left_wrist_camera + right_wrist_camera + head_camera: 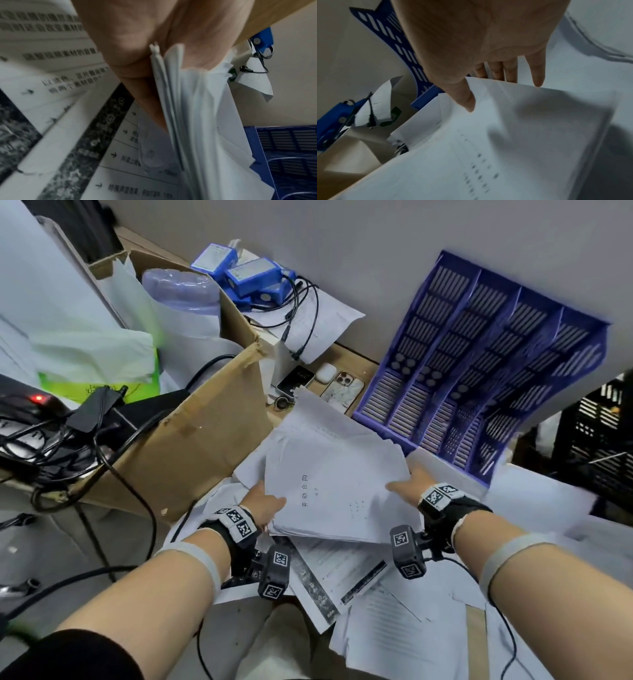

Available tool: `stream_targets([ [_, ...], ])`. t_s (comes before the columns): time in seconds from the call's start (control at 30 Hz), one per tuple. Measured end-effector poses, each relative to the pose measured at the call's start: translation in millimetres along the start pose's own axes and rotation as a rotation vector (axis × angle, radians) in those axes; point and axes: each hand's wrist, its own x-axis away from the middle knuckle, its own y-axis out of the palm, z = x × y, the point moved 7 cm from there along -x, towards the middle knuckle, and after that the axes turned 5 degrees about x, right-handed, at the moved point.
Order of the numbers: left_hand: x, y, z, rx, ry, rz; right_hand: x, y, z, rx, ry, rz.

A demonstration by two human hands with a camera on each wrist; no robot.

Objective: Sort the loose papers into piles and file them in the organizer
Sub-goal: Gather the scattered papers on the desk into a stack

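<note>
Nearby, bags (96, 350) in cardboard box (191, 440); paper stack (335, 484) near blue organizer (479, 364).

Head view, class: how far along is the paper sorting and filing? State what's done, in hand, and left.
Done: little; the organizer shows no papers in its slots. In hand: one stack, gripped at its edges by the left hand and right hand, in front of the organizer. Left: loose papers lie scattered underneath, unsorted; nothing is filed yet.
</note>
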Motion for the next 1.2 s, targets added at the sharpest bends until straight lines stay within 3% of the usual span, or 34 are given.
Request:
stream_targets([
  [0.13, 13, -12, -5, 0.192, -0.002, -0.044, 0, -14, 18, 0.039, 0.136, -0.080],
  [0.2, 10, -23, -21, 0.349, -0.068, 0.006, 1, -21, 13, -0.083, 0.130, -0.166],
  [0.3, 0, -27, -46, 0.569, -0.128, -0.031, 11, -34, -9, -0.222, -0.005, -0.214],
  [0.4, 19, -28, -30, 0.726, -0.114, -0.031, 30, -46, -44, -0.355, -0.157, -0.253],
  [0.53, 23, -25, -25, 0.756, -0.122, 0.048, 46, -70, -100, -0.346, -0.362, -0.052],
  [0.6, 26, -19, -22, 0.689, -0.186, 0.062, 54, -79, -123, -0.479, -0.411, 0.015],
  [0.7, 27, -6, -19, 0.697, -0.264, 0.045, 56, -70, -127, -0.689, -0.340, 0.052],
  [0.8, 24, -2, -19, 0.674, -0.275, 0.097, 35, -35, -85, -0.497, -0.128, 0.081],
  [0.93, 21, 1, -32, 0.655, -0.420, 0.120, 32, 37, -28, -0.458, 0.186, -0.206],
  [1.0, 24, -2, -29, 0.656, -0.457, 0.141, 26, 58, -24, -0.510, 0.211, -0.243],
  [1.1, 17, -25, -27, 0.525, -0.359, 0.328, 9, 73, -39, -0.620, 0.158, -0.220],
  [1.2, 21, -30, -26, 0.615, -0.338, 0.364, -24, 87, -33, -0.654, 0.220, -0.154],
])
